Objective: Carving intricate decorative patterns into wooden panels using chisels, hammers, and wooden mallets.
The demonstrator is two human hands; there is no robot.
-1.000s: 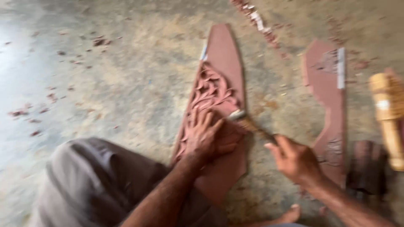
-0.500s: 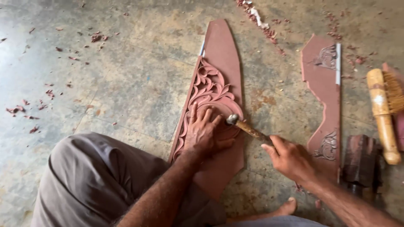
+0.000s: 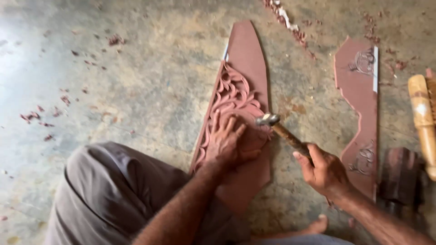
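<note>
A reddish-brown wooden panel [image 3: 247, 59] with carved leaf scrollwork lies on the concrete floor, pointed end away from me. My left hand [image 3: 229, 140] rests flat on its carved part, fingers spread, holding nothing. My right hand [image 3: 324, 170] grips the wooden handle of a small hammer [image 3: 284, 131]. Its metal head hovers just over the panel, right beside my left fingertips.
A second carved panel [image 3: 363, 104] with a wavy edge lies to the right. Beyond it sit a pale wooden mallet [image 3: 422, 118] and a dark wooden block [image 3: 399, 174]. Wood chips [image 3: 290, 25] are scattered over the floor. My bent knee in grey trousers [image 3: 118, 190] fills the lower left.
The camera has steadied from blur. The hammer head has stayed by my left fingertips, shifting only slightly over the panel. My left hand keeps its place on the carving.
</note>
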